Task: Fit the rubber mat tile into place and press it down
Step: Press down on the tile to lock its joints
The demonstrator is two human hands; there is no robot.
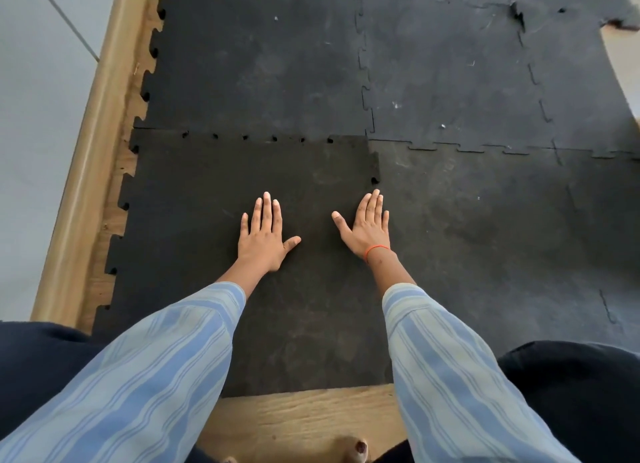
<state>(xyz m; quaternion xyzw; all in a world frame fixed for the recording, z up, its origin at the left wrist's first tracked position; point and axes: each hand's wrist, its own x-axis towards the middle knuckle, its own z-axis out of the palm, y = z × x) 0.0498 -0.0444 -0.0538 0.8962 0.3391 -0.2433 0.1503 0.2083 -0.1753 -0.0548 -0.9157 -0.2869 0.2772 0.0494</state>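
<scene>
A black rubber mat tile (194,199) with jigsaw edges lies on the floor in front of me, darker than its neighbours. Its far edge overlaps the tile behind it, and small gaps show along that seam. Its right edge meets a greyer tile (485,227). My left hand (265,234) lies flat on the tile, fingers spread, palm down. My right hand (367,225), with an orange band at the wrist, rests flat near the tile's right edge. Neither hand holds anything.
Several more interlocked black tiles (263,64) cover the floor ahead. A wooden border strip (93,151) runs along the left beside a pale wall. Bare plywood (304,417) shows at the near edge, with my toes on it. A torn tile corner (519,14) lies far right.
</scene>
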